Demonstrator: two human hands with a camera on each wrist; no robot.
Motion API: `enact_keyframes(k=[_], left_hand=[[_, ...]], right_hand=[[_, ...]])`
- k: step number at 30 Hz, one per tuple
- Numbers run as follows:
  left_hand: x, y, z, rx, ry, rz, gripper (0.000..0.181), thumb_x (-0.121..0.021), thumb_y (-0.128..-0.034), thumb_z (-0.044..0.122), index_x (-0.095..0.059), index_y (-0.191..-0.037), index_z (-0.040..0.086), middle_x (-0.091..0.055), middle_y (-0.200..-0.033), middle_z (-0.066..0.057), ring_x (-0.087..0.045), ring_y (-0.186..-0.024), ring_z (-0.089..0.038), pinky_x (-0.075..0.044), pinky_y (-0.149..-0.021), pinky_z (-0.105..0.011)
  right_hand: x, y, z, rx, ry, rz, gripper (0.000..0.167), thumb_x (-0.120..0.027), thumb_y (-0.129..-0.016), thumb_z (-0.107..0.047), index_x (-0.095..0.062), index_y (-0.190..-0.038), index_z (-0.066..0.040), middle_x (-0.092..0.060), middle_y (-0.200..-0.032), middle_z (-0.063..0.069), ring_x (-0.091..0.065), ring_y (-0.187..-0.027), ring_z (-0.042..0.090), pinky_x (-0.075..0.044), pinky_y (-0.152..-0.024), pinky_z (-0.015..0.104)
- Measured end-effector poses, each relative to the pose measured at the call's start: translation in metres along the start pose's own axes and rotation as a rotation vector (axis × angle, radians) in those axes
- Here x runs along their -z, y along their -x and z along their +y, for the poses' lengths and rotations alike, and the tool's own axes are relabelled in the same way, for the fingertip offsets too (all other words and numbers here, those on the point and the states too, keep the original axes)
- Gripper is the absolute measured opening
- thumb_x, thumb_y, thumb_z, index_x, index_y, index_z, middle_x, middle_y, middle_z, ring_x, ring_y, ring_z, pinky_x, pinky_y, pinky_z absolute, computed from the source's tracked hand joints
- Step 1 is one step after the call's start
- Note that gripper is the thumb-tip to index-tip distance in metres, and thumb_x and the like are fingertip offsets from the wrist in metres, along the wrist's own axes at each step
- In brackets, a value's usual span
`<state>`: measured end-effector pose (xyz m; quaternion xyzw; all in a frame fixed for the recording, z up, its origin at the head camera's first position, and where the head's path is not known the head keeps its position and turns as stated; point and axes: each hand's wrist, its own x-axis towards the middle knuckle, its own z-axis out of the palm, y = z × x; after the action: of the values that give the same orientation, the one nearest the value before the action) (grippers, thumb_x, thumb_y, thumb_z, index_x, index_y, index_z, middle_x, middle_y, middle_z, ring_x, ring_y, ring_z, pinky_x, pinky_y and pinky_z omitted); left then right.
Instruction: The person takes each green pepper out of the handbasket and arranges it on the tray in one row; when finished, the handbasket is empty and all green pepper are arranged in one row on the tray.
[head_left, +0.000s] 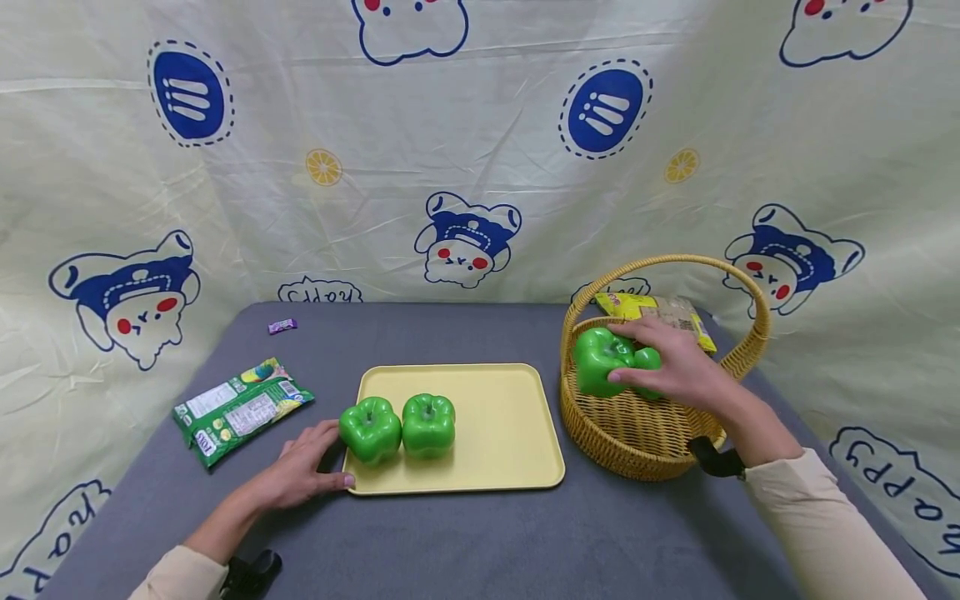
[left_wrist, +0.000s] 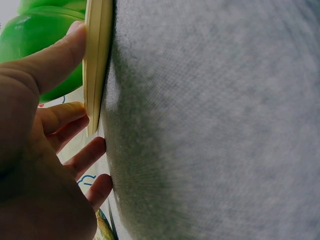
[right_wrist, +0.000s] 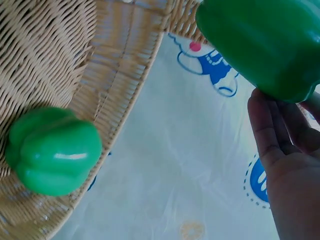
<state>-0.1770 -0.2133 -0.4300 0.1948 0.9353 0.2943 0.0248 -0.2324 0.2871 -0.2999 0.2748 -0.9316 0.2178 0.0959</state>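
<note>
My right hand (head_left: 678,362) grips a green bell pepper (head_left: 600,364) over the wicker basket (head_left: 611,446). Another green bell pepper (right_wrist: 55,150) lies inside that basket, partly hidden by the hand in the head view. In the right wrist view the fingertips (right_wrist: 260,107) press against the held pepper. On the left, my left hand (head_left: 300,471) rests at the near left corner of the yellow tray (head_left: 491,425), its thumb and extended fingers touching the rim. Two green bell peppers, one at the tray's left edge (head_left: 371,430) and one beside it (head_left: 428,426), sit on the tray.
Left of the tray lies a green snack packet (head_left: 242,408), with a small purple wrapped sweet (head_left: 282,326) farther back. A yellow packet (head_left: 660,312) lies behind the basket. The basket's tall handle (head_left: 675,259) arches over its opening. A printed curtain (head_left: 375,242) hangs behind the grey table (head_left: 480,542).
</note>
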Motion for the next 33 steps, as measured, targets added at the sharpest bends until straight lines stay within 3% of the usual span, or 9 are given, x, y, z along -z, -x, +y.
enact_keyframes(k=[6,10,15,33], left_hand=[[0.001,0.0,-0.001,0.002,-0.001,-0.004,0.074,-0.072,-0.0771,0.045,-0.049,-0.133,0.003,-0.046,-0.138,-0.02,-0.04,-0.125,-0.041,-0.029,-0.092,-0.064],[0.001,0.0,-0.001,0.007,0.001,-0.01,0.074,-0.072,-0.0772,0.045,-0.049,-0.133,0.003,-0.046,-0.138,-0.02,-0.04,-0.125,-0.041,-0.029,-0.092,-0.064],[0.001,0.0,0.0,0.006,0.001,-0.013,0.074,-0.072,-0.0772,0.045,-0.049,-0.133,0.002,-0.046,-0.137,-0.02,-0.04,-0.125,-0.041,-0.029,-0.092,-0.063],[0.0,0.0,-0.001,0.004,0.0,-0.005,0.075,-0.072,-0.077,0.045,-0.048,-0.134,0.002,-0.046,-0.138,-0.02,-0.04,-0.126,-0.042,-0.028,-0.092,-0.064]], right_hand=[[-0.009,0.002,-0.016,0.038,0.005,0.029,0.061,-0.074,-0.081,-0.032,-0.052,-0.134,-0.01,-0.054,-0.127,0.013,-0.053,-0.104,0.025,-0.047,-0.079,0.043],[-0.018,0.002,-0.025,0.102,0.009,0.061,0.062,-0.077,-0.078,-0.028,-0.053,-0.132,-0.007,-0.056,-0.124,0.012,-0.057,-0.101,0.021,-0.05,-0.077,0.038],[-0.032,-0.001,-0.037,0.152,0.0,0.075,0.065,-0.079,-0.075,-0.027,-0.054,-0.131,-0.006,-0.057,-0.121,0.011,-0.059,-0.103,0.022,-0.051,-0.078,0.04],[-0.085,-0.021,-0.062,0.137,-0.029,0.001,0.068,-0.078,-0.075,-0.036,-0.054,-0.131,-0.006,-0.058,-0.123,0.011,-0.057,-0.11,0.025,-0.049,-0.087,0.043]])
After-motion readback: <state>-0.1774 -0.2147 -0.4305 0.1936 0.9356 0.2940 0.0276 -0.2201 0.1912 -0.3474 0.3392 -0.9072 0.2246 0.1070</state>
